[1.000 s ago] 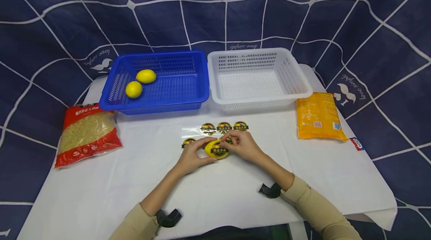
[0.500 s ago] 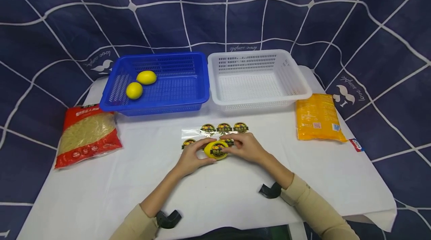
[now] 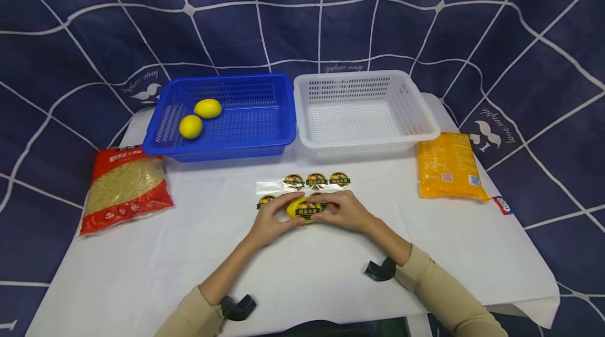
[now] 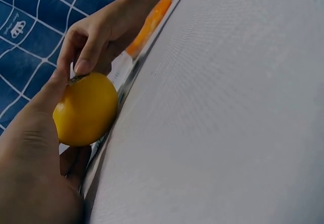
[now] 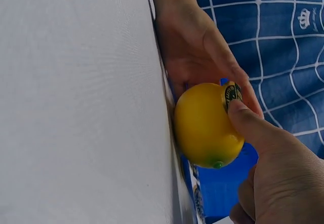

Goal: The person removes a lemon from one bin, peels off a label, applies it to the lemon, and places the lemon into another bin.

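Observation:
A yellow lemon (image 3: 293, 208) is at the middle of the white table, between both hands. On its upper face lies a round black-and-gold fruit sticker (image 3: 307, 211). My left hand (image 3: 268, 225) grips the lemon from the left, thumb on the near side and fingers on the far side. At the right end, my right hand (image 3: 348, 212) holds the lemon between thumb and index finger. The right wrist view shows the right thumb on the edge of the sticker (image 5: 231, 93). Both hands partly cover a clear sheet (image 3: 274, 187) with several similar stickers behind the lemon.
Two more lemons (image 3: 208, 108) lie in a blue basket (image 3: 227, 149) at the back left. Beside it stands a white basket (image 3: 368, 141). A red pasta bag (image 3: 127, 190) lies at the left, an orange packet (image 3: 449, 166) at the right.
My right fingers have shifted over the sticker, from pinching near its upper edge to lying round the lemon's right end. The left hand keeps its hold.

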Motion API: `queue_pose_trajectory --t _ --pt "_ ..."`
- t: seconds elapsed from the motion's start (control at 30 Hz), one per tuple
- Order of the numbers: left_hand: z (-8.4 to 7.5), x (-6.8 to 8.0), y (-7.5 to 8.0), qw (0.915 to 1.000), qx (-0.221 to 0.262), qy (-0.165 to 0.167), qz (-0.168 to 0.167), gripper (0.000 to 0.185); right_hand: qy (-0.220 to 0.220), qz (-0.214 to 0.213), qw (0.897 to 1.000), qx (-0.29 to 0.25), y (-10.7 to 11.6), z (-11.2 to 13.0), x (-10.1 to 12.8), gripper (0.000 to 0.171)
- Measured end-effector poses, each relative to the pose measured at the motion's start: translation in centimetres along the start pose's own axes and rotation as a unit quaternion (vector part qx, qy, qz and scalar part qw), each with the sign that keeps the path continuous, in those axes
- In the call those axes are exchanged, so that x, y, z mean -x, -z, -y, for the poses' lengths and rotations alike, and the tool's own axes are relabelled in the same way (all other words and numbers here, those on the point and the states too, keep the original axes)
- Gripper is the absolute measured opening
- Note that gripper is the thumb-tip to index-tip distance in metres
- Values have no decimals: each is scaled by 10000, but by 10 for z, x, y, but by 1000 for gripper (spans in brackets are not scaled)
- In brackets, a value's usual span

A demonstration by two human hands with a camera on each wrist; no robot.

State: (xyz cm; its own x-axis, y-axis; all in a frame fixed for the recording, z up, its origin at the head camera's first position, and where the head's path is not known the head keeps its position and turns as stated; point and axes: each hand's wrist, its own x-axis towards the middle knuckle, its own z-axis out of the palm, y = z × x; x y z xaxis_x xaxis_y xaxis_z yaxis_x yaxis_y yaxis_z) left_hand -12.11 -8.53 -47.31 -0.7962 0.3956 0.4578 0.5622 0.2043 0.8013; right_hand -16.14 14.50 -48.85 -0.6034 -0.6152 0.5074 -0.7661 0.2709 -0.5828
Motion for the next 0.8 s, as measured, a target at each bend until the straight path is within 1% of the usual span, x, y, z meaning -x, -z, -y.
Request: queue_pose_trajectory --t 0.13,0.23,0.33,0.4,0.47,0.63,0.7,0.8 --pt "0 -1 -2 9994 -37 -181 -287 32 -47 -95 9999 -125 -1 -2 1 36" --pt "1 -1 -3 9990 8 -179 -398 25 -54 -183 9996 -223 -2 -4 1 35" --pt "2 -1 -2 9990 135 -97 -415 23 -80 -382 9985 -379 -2 -3 0 32" --pt "3 -1 -2 9987 287 -14 -413 22 -128 -514 9971 -544 -1 2 -2 28" --pt "5 -1 -2 9977 537 89 -410 21 -184 -597 9954 -733 2 8 -5 24" --pt "6 0 -2 9909 1209 393 -447 17 -380 -514 9919 -1099 6 20 -9 18" --pt "6 0 -2 9886 1325 515 -504 15 -507 -455 9900 -1234 7 22 -10 17" --pt "7 0 -3 9867 1377 633 -593 12 -656 -413 9869 -1413 6 22 -11 16"
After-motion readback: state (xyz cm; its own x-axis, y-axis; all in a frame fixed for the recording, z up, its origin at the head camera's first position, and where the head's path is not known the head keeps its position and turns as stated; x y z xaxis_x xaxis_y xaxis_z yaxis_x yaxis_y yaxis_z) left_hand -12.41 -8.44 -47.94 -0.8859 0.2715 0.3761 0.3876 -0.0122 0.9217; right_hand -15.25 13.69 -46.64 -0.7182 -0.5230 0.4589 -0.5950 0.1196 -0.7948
